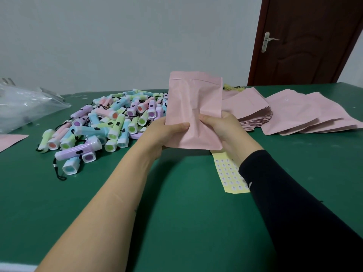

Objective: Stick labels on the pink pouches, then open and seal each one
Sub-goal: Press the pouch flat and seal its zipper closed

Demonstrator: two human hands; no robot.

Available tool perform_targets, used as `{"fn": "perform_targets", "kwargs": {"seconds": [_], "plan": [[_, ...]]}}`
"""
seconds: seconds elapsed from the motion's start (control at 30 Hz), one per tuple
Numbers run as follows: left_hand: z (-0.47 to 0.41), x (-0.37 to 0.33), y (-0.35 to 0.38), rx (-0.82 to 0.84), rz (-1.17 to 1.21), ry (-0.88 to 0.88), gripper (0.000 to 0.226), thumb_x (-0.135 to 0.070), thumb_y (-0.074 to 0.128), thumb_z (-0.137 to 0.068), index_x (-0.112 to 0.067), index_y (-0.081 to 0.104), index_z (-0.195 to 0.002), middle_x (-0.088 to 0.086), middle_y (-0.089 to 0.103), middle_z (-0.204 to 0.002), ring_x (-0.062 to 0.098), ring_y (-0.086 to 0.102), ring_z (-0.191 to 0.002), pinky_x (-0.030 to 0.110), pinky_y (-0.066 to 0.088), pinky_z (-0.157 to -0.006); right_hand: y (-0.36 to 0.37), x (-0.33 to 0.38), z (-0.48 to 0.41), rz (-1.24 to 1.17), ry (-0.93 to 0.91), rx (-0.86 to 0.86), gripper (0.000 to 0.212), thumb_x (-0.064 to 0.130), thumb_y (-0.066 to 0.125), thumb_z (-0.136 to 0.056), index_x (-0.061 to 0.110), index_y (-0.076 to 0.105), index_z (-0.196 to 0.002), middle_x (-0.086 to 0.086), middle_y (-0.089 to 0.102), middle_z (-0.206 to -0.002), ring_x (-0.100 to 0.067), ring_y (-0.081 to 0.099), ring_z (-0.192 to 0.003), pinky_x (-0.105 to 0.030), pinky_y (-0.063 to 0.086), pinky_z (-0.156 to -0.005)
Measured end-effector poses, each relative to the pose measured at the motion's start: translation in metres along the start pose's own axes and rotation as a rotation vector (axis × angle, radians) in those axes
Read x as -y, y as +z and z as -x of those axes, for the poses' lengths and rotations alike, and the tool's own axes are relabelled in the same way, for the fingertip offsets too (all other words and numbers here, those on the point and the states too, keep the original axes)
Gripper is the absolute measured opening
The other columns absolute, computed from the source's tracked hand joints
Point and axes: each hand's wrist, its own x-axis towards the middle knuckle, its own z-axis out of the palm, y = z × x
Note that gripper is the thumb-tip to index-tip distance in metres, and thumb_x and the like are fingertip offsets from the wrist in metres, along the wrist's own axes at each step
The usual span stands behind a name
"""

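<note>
Pink pouch (194,112) is held upright over the green bench (176,213), its lower corners pinched by the left hand (167,134) and right hand (220,126); its contents are hidden. A label sheet (227,173) lies beneath, spare pouches (294,114) far right, toy torches (110,122) left.

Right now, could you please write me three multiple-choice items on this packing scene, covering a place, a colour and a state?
1. Where is the label sheet? A on the floor; B on the table, partly under the right sleeve; C on a chair.
2. What colour is the table? A red; B white; C green.
3. How is the raised pouch held? A by both hands; B by one hand; C lying flat.
Key: B, it shows beside the sleeve; C, its surface is green; A, left hand and right hand both grip its lower part.
</note>
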Motion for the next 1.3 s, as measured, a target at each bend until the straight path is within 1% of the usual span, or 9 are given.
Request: {"fn": "perform_targets", "kwargs": {"seconds": [0.23, 0.43, 0.6, 0.73, 0.83, 0.93, 1.0, 1.17, 1.3], "plan": [[0.002, -0.002, 0.002, 0.0, 0.002, -0.003, 0.028, -0.012, 0.078, -0.081, -0.016, 0.068, -0.107, -0.002, 0.077, -0.098, 0.017, 0.073, -0.088, 0.032, 0.058, -0.078, 0.0, -0.001, -0.001, 0.001, 0.003, -0.003, 0.01, 0.015, 0.074, -0.085, 0.019, 0.067, -0.092, 0.004, 0.073, -0.088, -0.013, 0.071, -0.074, -0.023, 0.057, -0.059], [0.002, -0.005, 0.005, -0.017, -0.017, 0.011, 0.024, -0.01, 0.077, -0.083, -0.018, 0.067, -0.103, -0.003, 0.075, -0.097, 0.014, 0.071, -0.084, 0.031, 0.058, -0.08, 0.0, -0.004, -0.003, -0.011, 0.017, 0.001, 0.01, 0.013, 0.072, -0.086, 0.019, 0.068, -0.092, 0.004, 0.074, -0.088, -0.011, 0.071, -0.073, -0.022, 0.057, -0.058], [0.002, -0.007, 0.002, -0.034, 0.005, 0.028, 0.035, -0.01, 0.075, -0.084, -0.014, 0.065, -0.118, 0.001, 0.075, -0.105, 0.017, 0.072, -0.091, 0.03, 0.058, -0.078, 0.0, -0.003, -0.002, -0.056, 0.068, 0.087, 0.017, 0.01, 0.075, -0.083, 0.011, 0.07, -0.099, -0.007, 0.076, -0.095, -0.023, 0.073, -0.085, -0.035, 0.059, -0.076], [-0.001, -0.007, 0.001, -0.074, 0.037, 0.035, 0.037, -0.012, 0.075, -0.085, -0.015, 0.064, -0.12, 0.001, 0.074, -0.108, 0.021, 0.071, -0.096, 0.034, 0.058, -0.082, 0.001, 0.002, -0.002, -0.053, 0.089, 0.181, 0.014, 0.002, 0.074, -0.081, 0.007, 0.069, -0.093, -0.009, 0.076, -0.092, -0.021, 0.073, -0.081, -0.03, 0.06, -0.071], [-0.003, -0.005, 0.002, -0.113, 0.053, 0.054, 0.034, -0.011, 0.074, -0.085, -0.015, 0.064, -0.117, 0.001, 0.074, -0.106, 0.019, 0.071, -0.093, 0.03, 0.058, -0.074, 0.001, 0.008, -0.001, -0.032, 0.097, 0.225, 0.017, -0.001, 0.073, -0.08, 0.005, 0.068, -0.096, -0.009, 0.074, -0.092, -0.02, 0.072, -0.08, -0.029, 0.06, -0.07], [-0.004, -0.004, 0.004, -0.148, 0.041, 0.082, 0.031, -0.009, 0.075, -0.084, -0.013, 0.065, -0.114, 0.0, 0.074, -0.102, 0.015, 0.071, -0.084, 0.024, 0.056, -0.065, 0.001, 0.012, 0.001, 0.018, 0.099, 0.225, 0.023, -0.001, 0.073, -0.081, 0.004, 0.067, -0.102, -0.011, 0.072, -0.103, -0.025, 0.07, -0.093, -0.035, 0.057, -0.084], [-0.004, -0.004, 0.004, -0.161, 0.03, 0.094, 0.028, -0.01, 0.076, -0.083, -0.014, 0.066, -0.109, -0.002, 0.075, -0.097, 0.012, 0.071, -0.077, 0.022, 0.056, -0.061, 0.001, 0.013, 0.002, 0.033, 0.102, 0.231, 0.025, -0.001, 0.072, -0.082, 0.004, 0.066, -0.106, -0.011, 0.072, -0.105, -0.025, 0.069, -0.095, -0.036, 0.056, -0.087], [-0.005, -0.003, 0.005, -0.146, -0.002, 0.092, 0.022, -0.013, 0.078, -0.08, -0.02, 0.067, -0.099, -0.004, 0.075, -0.095, 0.014, 0.072, -0.081, 0.025, 0.057, -0.065, -0.004, 0.013, 0.001, 0.074, 0.107, 0.234, 0.024, 0.002, 0.072, -0.082, 0.005, 0.068, -0.106, -0.009, 0.073, -0.102, -0.022, 0.07, -0.09, -0.032, 0.057, -0.082], [-0.002, -0.006, 0.009, -0.074, -0.029, 0.074, 0.039, -0.016, 0.079, -0.079, -0.014, 0.066, -0.116, 0.001, 0.075, -0.104, 0.022, 0.071, -0.094, 0.037, 0.057, -0.084, -0.012, 0.014, 0.001, 0.099, 0.089, 0.248, 0.027, 0.01, 0.074, -0.083, 0.008, 0.069, -0.109, -0.006, 0.075, -0.1, -0.019, 0.072, -0.089, -0.027, 0.057, -0.074]]}}
